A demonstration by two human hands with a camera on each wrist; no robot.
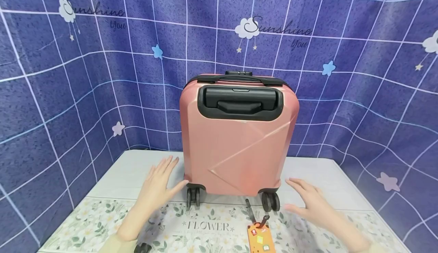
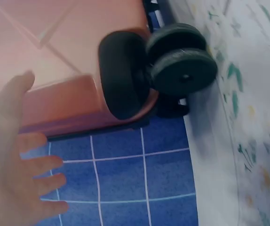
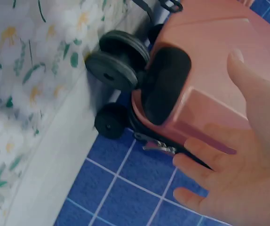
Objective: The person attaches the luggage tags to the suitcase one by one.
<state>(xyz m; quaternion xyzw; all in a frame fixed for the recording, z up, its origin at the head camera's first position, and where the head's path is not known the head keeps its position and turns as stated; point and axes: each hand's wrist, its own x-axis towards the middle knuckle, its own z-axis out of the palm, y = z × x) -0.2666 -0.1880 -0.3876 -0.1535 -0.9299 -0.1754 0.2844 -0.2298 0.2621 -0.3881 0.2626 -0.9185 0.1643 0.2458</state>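
**L hand (image 1: pixel 155 190) & R hand (image 1: pixel 313 203) flank pink hard-shell suitcase (image 1: pixel 236 150), no hold seen**

Case stands upright on its black twin wheels (image 1: pixel 271 201), roughly centre, w/ front wheels by the rear edge of the white floral mat (image 1: pixel 205 241). Black plastic telescopic handle (image 1: pixel 239 110) sits down in its recess, facing the wearer.

Grip: both hands wide, nothing in either. L fingers straight & spread, thumb tip right at the case's lower corner; contact there can't be told. R hand a bit blurred, fingers loosely extended, thumb apart, just beside the other lower corner w/ a small gap in head view.

Step, my read: hands-at-the-case stage, prob. about placing or steadying it btwn the palms; approach vs. release n/a from this moment alone. Case looks stable.

Next move, if case is to be shifted: bring both palms in flat on the sides, press evenly, keep fingers clear of wheels b/c it could roll or swivel. If it's the orange rectangular luggage tag (image 1: pixel 261 245) instead, R hand is nearer: come in low & pinch its black strap, which lies loose on the mat near the R-side wheel. No fastening to case visible.
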